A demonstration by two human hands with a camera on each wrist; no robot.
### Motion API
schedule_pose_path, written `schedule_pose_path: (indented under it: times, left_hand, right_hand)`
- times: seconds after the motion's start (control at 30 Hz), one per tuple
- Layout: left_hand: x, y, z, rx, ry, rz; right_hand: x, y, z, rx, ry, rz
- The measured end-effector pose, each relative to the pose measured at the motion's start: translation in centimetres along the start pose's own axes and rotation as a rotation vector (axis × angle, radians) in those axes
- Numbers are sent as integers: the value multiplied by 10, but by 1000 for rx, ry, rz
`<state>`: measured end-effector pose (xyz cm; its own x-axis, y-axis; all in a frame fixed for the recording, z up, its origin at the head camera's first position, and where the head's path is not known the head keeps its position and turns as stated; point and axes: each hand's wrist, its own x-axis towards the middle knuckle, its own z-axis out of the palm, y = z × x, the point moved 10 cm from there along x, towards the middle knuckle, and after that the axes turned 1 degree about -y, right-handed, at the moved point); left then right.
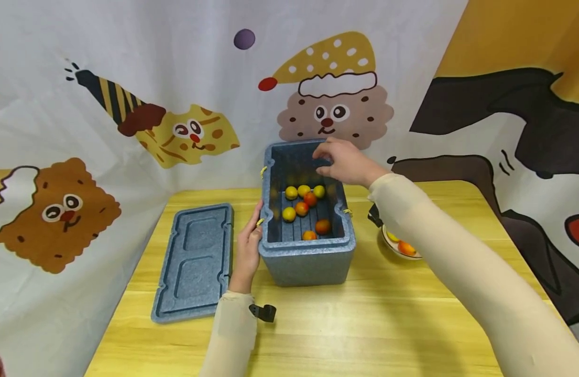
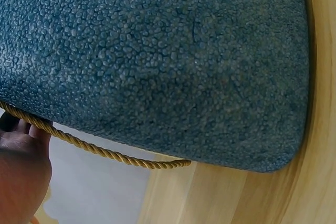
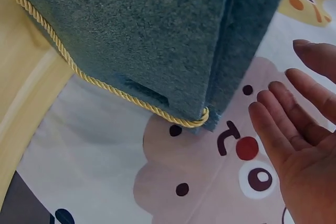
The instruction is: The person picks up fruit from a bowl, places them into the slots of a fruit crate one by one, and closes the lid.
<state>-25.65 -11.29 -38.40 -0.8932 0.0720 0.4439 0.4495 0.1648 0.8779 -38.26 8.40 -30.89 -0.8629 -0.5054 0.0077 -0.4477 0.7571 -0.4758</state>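
Roughly between the hands (image 1: pixel 248 247) (image 1: pixel 347 163), box (image 1: pixel 308 267)

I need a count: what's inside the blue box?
Eight small fruits show in the blue box: four yellow, four reddish. The near rim partly covers one and hides anything just behind it.

Wood-grained tabletop (image 1: pixel 317 324), 6 o'clock from the head view's centre; behind it, white printed cloth (image 1: pixel 199 42) bearing a brown biscuit figure (image 1: pixel 58 225) at 9, a yellow cheese figure (image 1: pixel 195 136) at 10, a purple dot (image 1: pixel 244 39) between 11 and 12, and a greyish-pink biscuit figure (image 1: pixel 336 116), wearing a spotted cap (image 1: pixel 334 57), at 1.
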Motion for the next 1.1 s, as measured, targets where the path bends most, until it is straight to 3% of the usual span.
schedule_pose_path:
  times: [0.17,0.4,0.7,0.87,1.1]
  left_hand:
    - [-1,-3,2,-13,-10,-13]
    - [-1,-2,0,-14,17,16]
    - [1,0,-5,-5,27,40]
    - [1,1,-7,-3,28,32]
    - [0,-2,-4,-12,3,-2]
  right_hand:
    - [-15,3,-14,91,54,-1]
    - [-41,8,-39,187,178,-42]
    - [-69,29,-62,204,294,-33]
    - [-82,40,-63,217,295,-16]
    - [-116,65,-46,217,280,99]
